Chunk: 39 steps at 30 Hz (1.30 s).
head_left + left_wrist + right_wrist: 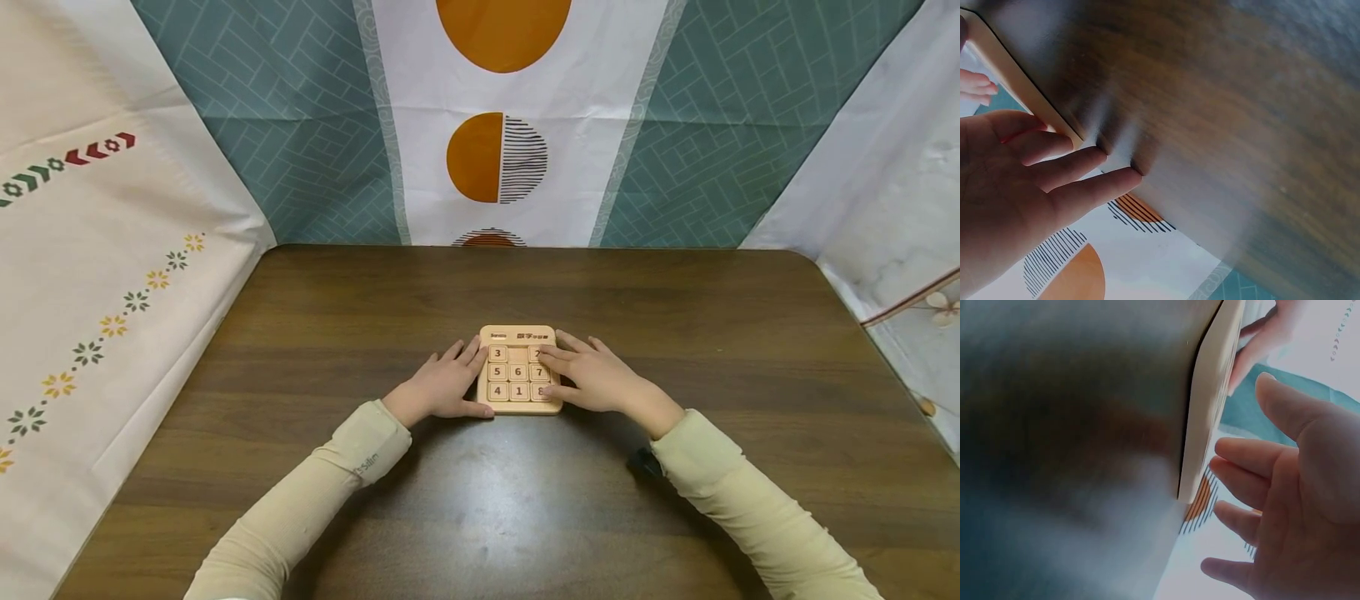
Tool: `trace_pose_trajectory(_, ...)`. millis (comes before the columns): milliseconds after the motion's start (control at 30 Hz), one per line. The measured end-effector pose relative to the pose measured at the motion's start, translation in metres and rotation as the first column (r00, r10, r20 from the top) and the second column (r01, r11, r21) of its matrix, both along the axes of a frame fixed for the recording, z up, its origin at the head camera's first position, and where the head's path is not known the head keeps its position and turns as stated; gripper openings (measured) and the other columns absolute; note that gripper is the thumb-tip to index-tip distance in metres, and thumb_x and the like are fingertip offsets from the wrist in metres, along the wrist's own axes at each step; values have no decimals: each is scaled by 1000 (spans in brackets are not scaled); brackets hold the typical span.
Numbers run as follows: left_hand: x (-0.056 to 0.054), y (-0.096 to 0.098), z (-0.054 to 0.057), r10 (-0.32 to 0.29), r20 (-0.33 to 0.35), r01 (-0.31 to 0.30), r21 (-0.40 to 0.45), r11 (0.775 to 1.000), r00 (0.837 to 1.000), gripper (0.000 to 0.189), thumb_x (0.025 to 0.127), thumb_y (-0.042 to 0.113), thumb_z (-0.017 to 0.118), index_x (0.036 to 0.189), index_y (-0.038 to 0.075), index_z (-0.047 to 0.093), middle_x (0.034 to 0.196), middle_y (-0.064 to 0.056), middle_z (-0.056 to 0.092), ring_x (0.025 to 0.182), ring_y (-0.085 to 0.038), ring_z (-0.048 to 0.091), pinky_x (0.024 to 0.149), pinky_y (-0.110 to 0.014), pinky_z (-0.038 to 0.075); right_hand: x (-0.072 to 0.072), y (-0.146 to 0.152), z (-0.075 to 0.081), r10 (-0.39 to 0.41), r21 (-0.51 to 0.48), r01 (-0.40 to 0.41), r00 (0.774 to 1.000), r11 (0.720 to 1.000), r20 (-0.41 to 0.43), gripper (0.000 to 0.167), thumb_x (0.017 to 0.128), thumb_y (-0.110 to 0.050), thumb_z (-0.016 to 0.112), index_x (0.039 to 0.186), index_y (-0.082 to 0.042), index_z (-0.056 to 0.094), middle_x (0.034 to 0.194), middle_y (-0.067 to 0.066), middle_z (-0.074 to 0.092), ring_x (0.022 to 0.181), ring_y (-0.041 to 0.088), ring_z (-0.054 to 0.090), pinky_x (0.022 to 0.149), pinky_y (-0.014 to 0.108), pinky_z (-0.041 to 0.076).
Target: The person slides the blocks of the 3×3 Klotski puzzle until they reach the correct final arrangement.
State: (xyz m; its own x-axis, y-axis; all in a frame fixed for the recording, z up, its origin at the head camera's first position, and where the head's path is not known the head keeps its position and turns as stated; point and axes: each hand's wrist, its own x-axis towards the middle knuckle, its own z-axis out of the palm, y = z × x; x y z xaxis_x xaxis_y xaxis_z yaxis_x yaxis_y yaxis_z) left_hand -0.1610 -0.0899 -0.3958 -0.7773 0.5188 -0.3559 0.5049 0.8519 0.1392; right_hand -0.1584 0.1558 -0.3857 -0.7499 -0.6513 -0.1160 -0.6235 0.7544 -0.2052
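Observation:
A wooden number slide puzzle [517, 409] lies flat on the table, its square tiles numbered and one slot bare in the middle of the top row. My left hand [448, 387] rests along its left side, thumb by the lower left corner and fingers stretched toward the upper edge. In the left wrist view those fingers [1072, 169] are nearly straight, some against the frame. From the right, my right hand [603, 379] reaches over the puzzle, fingertips on the right column. The top right tile [534, 353] is partly covered. In the right wrist view the fingers [1244, 478] are spread.
The brown wooden table [480, 500] extends around the puzzle. A patterned cloth [300, 125] hangs behind its far edge, and a white embroidered cloth [112, 275] hangs at the left. A small black object [645, 463] shows beneath the right cuff.

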Motion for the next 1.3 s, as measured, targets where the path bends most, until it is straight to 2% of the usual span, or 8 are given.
trace_pose_trajectory(200,0,0,-1,0,-3,0,12,1000,1000,97,79,64,53,146,7,13,151,-13,4,136,-34,12,100,-55,26,-1,2,1,4,-2,-4,1000,1000,9,55,91,-41,51,134,-6,47,140,8,40,135,32,19,98,63,19)
trace_pose_trajectory(967,-1,-1,-3,-11,-29,12,14,1000,1000,97,79,65,52,146,5,15,151,-15,7,134,-36,17,97,-56,29,-2,-22,1,30,17,-30,999,999,29,59,91,-43,51,136,-6,44,142,8,37,134,32,22,99,60,20)
trace_pose_trajectory(1300,1,-1,0,-9,-13,10,11,1000,1000,96,80,64,52,146,6,15,151,-15,5,135,-36,15,98,-56,28,11,-10,6,40,28,-38,998,999,-55,49,88,-40,58,125,-9,57,132,9,50,131,33,29,96,62,23)
